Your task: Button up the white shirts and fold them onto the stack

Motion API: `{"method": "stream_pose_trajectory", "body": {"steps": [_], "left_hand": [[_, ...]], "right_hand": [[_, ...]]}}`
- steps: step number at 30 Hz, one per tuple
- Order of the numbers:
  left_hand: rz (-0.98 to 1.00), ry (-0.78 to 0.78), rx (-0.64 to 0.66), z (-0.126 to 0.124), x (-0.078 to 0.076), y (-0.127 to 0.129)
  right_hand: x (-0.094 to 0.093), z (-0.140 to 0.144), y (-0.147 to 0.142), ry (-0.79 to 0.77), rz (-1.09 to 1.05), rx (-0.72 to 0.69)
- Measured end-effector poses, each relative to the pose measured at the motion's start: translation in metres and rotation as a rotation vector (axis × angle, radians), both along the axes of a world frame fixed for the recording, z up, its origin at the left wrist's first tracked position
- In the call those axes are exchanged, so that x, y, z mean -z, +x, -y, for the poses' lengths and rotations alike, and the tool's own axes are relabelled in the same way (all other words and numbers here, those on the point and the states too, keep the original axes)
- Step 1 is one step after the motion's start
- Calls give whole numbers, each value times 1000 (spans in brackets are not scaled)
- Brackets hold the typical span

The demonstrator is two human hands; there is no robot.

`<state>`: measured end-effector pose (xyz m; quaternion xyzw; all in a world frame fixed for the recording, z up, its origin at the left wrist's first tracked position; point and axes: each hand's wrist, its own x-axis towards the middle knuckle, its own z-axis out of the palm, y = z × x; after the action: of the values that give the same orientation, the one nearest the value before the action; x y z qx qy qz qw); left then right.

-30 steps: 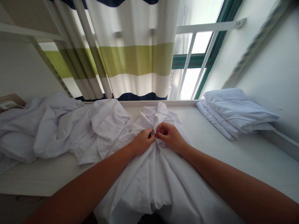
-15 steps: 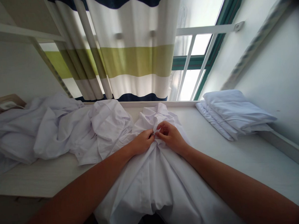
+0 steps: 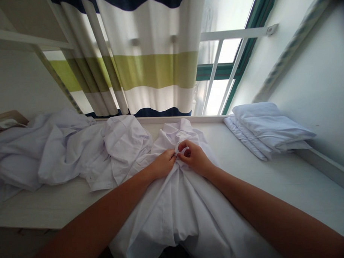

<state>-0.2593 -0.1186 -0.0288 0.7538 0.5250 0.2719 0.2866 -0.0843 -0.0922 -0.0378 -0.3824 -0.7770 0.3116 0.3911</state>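
A white garment [image 3: 180, 207], which looks like a shirt or coat, lies on the white tabletop [image 3: 235, 153] and drapes over its near edge. My left hand [image 3: 163, 164] pinches the cloth near the middle, fingers closed on it. Right beside it, my right hand [image 3: 196, 157] grips the same spot with thumb and fingertips, its fingers curled. Folds fan out toward me from where both hands meet. Whatever small part sits between the fingertips, perhaps a button, is too hidden to make out.
Crumpled white garments [image 3: 71, 147] spread along the left side. A folded white stack [image 3: 268, 129] lies at the right by the wall. Behind the table hang a striped curtain [image 3: 158, 69] and white window bars [image 3: 215, 74].
The hands have barely moved; their fingertips shift slightly at the pinched cloth. The whole view has slid a little, with the garments lying as before.
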Motion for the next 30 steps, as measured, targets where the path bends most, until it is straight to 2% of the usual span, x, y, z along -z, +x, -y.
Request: {"method": "stream_pose_trajectory", "body": {"steps": [4,12,20,30], "left_hand": [[-39,52,-9,-1,2,-1],[121,6,91,-1,-2,-3],[167,-20,24,-3,1,-3],[268,-52,11,-4,6,-3]], "right_hand": [[-1,0,0,-5,8,-4],[-1,-2,1,18,8,15],[0,-6,1,-15,-15,48],[-4,-6,2,-45,59,99]]}}
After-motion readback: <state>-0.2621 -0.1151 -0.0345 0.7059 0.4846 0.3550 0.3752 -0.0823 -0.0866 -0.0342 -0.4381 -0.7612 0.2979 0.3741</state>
